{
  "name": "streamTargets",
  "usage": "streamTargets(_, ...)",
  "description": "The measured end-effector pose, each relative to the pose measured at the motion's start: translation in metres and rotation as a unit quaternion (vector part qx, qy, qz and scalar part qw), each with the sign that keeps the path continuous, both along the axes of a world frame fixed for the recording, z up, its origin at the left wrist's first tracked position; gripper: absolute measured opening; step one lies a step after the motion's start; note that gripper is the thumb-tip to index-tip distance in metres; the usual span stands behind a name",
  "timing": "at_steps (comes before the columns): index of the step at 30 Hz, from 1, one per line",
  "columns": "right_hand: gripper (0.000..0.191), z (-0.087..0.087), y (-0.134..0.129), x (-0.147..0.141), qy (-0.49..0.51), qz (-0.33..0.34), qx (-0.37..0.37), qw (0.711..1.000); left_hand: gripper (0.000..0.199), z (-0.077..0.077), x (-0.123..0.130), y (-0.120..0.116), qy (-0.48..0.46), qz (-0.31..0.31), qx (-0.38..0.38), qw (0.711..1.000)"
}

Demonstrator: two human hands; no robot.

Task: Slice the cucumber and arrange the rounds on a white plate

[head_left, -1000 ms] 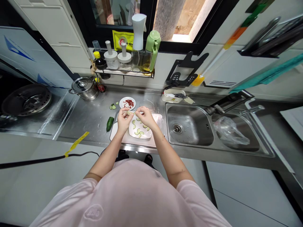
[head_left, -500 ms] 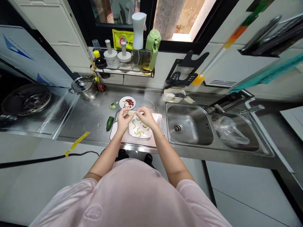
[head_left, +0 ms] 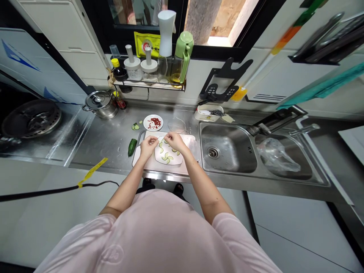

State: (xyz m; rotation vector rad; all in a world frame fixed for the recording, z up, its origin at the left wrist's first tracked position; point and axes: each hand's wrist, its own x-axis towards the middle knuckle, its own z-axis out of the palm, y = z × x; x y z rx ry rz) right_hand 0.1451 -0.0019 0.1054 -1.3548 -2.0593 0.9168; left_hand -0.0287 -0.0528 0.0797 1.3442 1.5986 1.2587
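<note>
A white plate [head_left: 159,160] with curved cucumber slices [head_left: 167,157] laid on it rests on the pale cutting board [head_left: 139,161]. At the plate's far edge, my right hand [head_left: 174,140] pinches a cucumber slice, mostly covered by its fingers. My left hand [head_left: 149,146] is closed in a pinch at the plate's left corner; what its fingertips hold, if anything, is too small to make out. Left of the board lies a piece of dark green cucumber [head_left: 132,147]. Behind it sit a few cucumber ends [head_left: 135,126]. A round white plate [head_left: 153,123] carries chopped red bits.
A steel sink [head_left: 229,149] is at the right, its second basin holding a clear plastic bag [head_left: 277,154]. A lidded pot [head_left: 101,105] and a wok [head_left: 31,118] stand at the left. Above the counter is a condiment shelf [head_left: 148,85]. A black cable [head_left: 42,196] crosses at lower left.
My hands have moved apart. My left hand drew back slightly, and the cucumber slice seen between the hands above the plate has come down to its far edge by my right hand.
</note>
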Motion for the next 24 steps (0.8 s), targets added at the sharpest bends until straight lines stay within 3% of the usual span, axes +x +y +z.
streamTargets(6,0.015,-0.027,-0.002,-0.003,-0.096,0.015,-0.038,0.995,0.016,-0.025,-0.004,-0.001,0.109,-0.031,-0.054,0.992)
streamTargets(13,0.019,-0.051,-0.005,-0.011,-0.202,0.015,-0.071,0.977,0.014,-0.037,-0.002,-0.001,0.236,-0.053,-0.106,0.965)
streamTargets(24,0.026,-0.055,-0.007,-0.021,-0.286,0.034,-0.066,0.955,0.017,-0.043,0.002,0.003,0.360,-0.068,-0.123,0.923)
